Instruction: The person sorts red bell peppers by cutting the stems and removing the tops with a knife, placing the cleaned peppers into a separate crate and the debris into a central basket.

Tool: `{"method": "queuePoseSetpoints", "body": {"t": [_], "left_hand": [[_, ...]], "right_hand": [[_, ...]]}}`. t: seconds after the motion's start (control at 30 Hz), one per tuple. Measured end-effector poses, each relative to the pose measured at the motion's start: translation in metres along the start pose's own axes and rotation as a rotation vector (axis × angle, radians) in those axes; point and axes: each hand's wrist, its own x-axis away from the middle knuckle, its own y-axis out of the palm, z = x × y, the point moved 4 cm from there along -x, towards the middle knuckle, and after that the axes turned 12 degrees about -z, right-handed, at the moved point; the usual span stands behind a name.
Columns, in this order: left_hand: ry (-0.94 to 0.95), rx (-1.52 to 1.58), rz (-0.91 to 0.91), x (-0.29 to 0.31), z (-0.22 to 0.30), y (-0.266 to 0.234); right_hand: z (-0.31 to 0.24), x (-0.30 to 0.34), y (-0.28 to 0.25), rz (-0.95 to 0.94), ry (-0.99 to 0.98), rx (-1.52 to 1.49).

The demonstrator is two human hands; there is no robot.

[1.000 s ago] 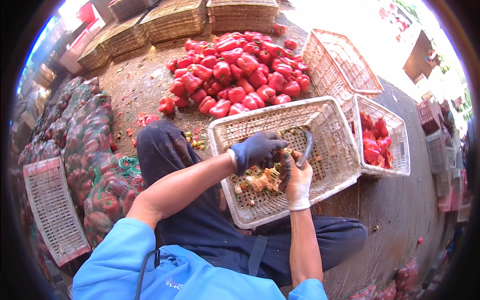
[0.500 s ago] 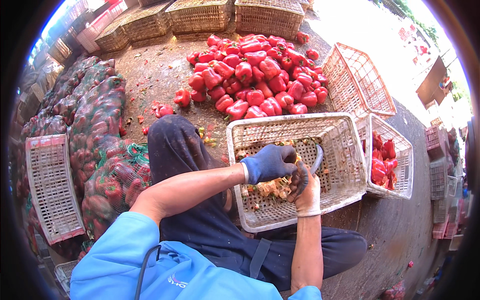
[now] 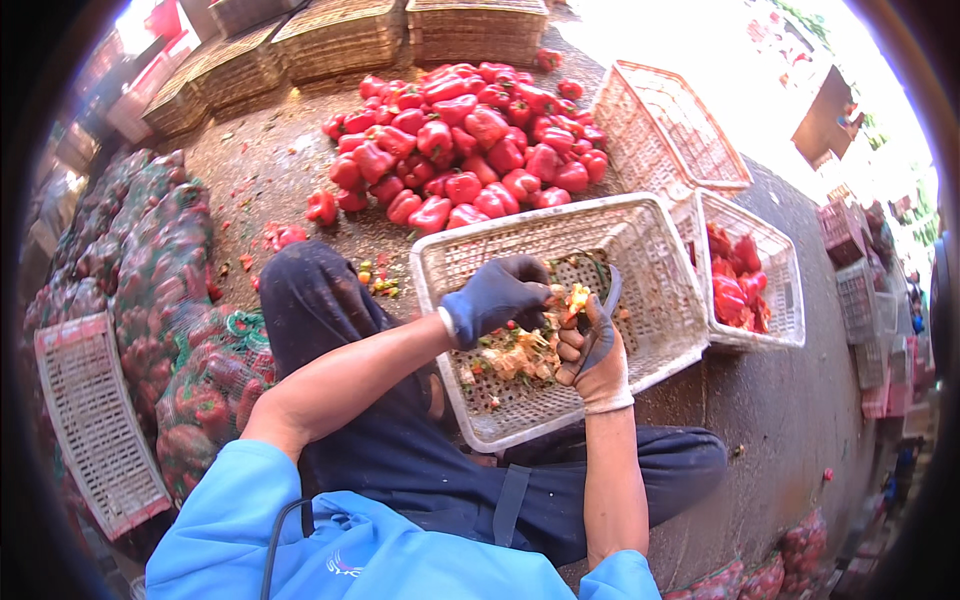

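Note:
My left hand (image 3: 497,302), in a blue glove, is bent over a dirty white plastic crate (image 3: 652,275) with its fingers curled. Its fingertips meet a yellowish, seedy pepper core (image 3: 578,297) at my right hand; whether they grip it I cannot tell. My right hand (image 3: 598,362), in a whitish glove with dark fingers, is closed round a knife whose curved blade (image 3: 613,290) points away from me. Its handle is hidden in the fist. Below both hands, pale cores and seed scraps (image 3: 520,357) lie on the crate's slotted bottom.
Whole red bell peppers (image 3: 470,140) are heaped on the ground beyond the crate. To the right, a smaller white crate (image 3: 783,262) holds red pepper pieces (image 3: 735,285). Net sacks of peppers (image 3: 165,270) line the left, with an upright crate (image 3: 100,420) against them. Stacked crates (image 3: 335,40) stand behind.
The whole scene has shifted left in view. My hands have moved slightly apart, and the seedy core now shows between them. The knife remains in my right hand.

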Motion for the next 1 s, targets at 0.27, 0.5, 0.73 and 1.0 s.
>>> {"method": "queuePoseSetpoints", "body": {"t": [0.27, 0.5, 0.73, 1.0], "left_hand": [[-0.064, -1.095, -0.131, -0.004, -0.012, 0.0], [0.012, -1.125, -0.257, -0.028, 0.07, -0.035], [0.029, -1.617, 0.232, -0.084, 0.179, -0.146], [0.145, -2.116, 0.294, -0.219, 0.121, -0.293]], "right_hand": [[-0.053, 0.064, 0.023, 0.238, -0.101, 0.448], [-0.076, 0.08, 0.011, 0.303, -0.124, 0.476], [-0.086, 0.083, 0.014, 0.374, -0.042, 0.459], [-0.064, 0.035, 0.01, 0.639, 0.229, 0.582]]}}
